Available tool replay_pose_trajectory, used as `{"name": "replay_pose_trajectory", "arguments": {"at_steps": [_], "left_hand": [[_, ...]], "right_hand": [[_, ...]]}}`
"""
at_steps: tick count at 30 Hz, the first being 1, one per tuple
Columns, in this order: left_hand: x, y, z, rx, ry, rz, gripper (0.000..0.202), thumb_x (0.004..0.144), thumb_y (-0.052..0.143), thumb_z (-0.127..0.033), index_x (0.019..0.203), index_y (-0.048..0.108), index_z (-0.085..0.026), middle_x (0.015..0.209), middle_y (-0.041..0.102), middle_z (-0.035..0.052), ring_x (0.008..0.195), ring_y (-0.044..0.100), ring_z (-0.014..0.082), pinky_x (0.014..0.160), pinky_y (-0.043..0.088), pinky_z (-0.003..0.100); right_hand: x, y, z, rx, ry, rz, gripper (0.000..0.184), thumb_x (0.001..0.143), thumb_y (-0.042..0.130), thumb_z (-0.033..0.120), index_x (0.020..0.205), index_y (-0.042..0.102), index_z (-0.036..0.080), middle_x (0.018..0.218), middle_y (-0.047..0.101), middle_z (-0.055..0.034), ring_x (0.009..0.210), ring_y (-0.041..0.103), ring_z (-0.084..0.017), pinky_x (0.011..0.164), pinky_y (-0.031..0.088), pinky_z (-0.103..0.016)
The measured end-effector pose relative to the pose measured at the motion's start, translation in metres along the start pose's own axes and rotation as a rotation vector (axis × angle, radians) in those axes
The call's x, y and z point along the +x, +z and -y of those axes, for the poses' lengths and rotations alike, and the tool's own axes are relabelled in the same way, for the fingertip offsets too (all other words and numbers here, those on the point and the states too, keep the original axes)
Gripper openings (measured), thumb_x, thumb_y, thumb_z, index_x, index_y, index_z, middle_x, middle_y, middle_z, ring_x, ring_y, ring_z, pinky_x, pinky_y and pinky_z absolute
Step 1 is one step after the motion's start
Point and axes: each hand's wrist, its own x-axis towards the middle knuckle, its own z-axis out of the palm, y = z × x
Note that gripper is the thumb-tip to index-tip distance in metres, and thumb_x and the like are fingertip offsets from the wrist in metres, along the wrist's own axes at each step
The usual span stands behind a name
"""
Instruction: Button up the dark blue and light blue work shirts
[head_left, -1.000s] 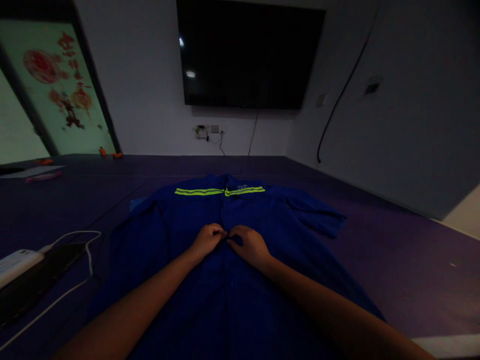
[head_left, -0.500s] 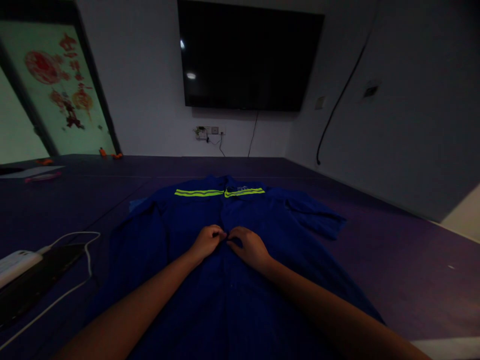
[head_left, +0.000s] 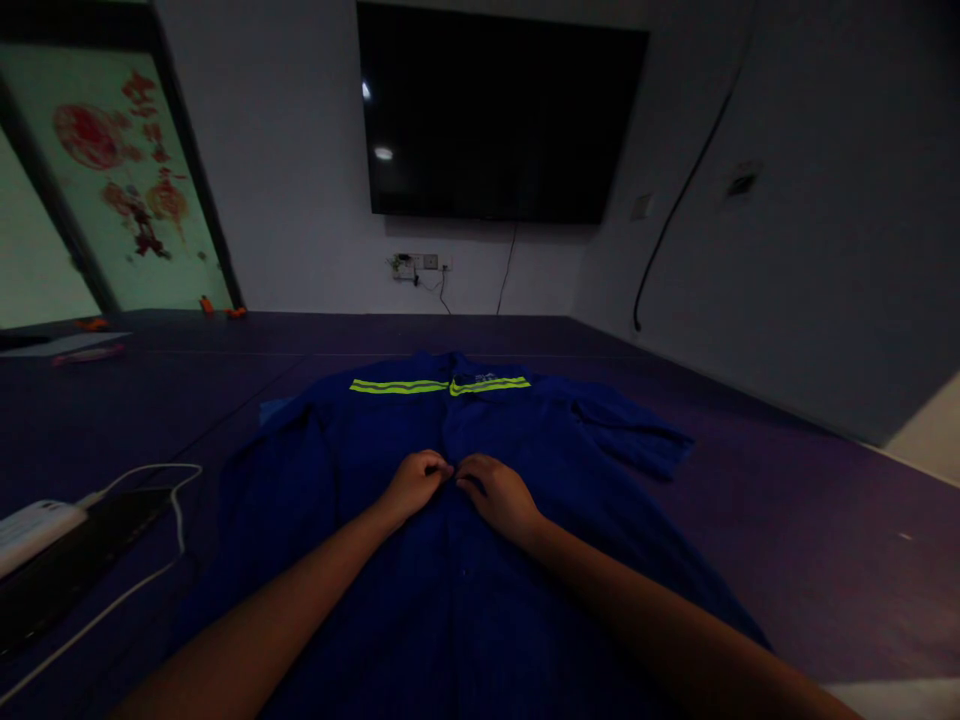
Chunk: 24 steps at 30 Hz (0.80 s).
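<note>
A blue work shirt with yellow reflective stripes across the chest lies spread flat on a dark purple surface, collar away from me. My left hand and my right hand meet at the shirt's front opening in the middle. Both have their fingers curled in a pinch on the cloth of the front placket. What is between the fingertips is too small and dark to make out.
A dark phone and a white power bank with a white cable lie at the left. A black screen hangs on the far wall above a socket. A window with red decorations is at the left.
</note>
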Motion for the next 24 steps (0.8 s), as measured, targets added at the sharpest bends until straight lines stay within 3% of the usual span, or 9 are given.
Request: {"name": "replay_pose_trajectory", "arguments": {"at_steps": [13,18,24], "left_hand": [[-0.0008,-0.0027,-0.002,0.136,0.08,0.0,0.029,0.071,0.05,-0.027,0.045,0.05,-0.016,0.055,0.046,-0.0007,0.056,0.046,0.0115,0.056,0.033,0.024],[0.0004,-0.002,0.0012,0.142,0.1,-0.015,0.026,0.072,0.049,-0.025,0.048,0.049,-0.016,0.058,0.049,0.0001,0.06,0.048,0.0118,0.059,0.035,0.023],[0.0007,0.001,0.0066,0.16,0.112,-0.054,0.02,0.074,0.047,-0.025,0.058,0.051,-0.015,0.062,0.051,0.0006,0.063,0.048,0.0124,0.061,0.035,0.023]], "right_hand": [[0.0017,-0.0012,0.0041,-0.005,-0.009,-0.017,0.017,0.083,0.044,0.016,0.081,0.061,0.019,0.092,0.062,-0.0023,0.089,0.056,-0.014,0.08,0.042,-0.024],[0.0022,0.0011,0.0021,-0.042,-0.015,-0.014,0.016,0.084,0.044,0.017,0.083,0.06,0.019,0.092,0.062,-0.0031,0.09,0.056,-0.014,0.08,0.042,-0.024],[0.0036,0.0033,0.0003,-0.168,-0.122,0.039,0.019,0.086,0.039,0.015,0.09,0.058,0.016,0.099,0.058,-0.006,0.095,0.052,-0.015,0.083,0.041,-0.026]]}}
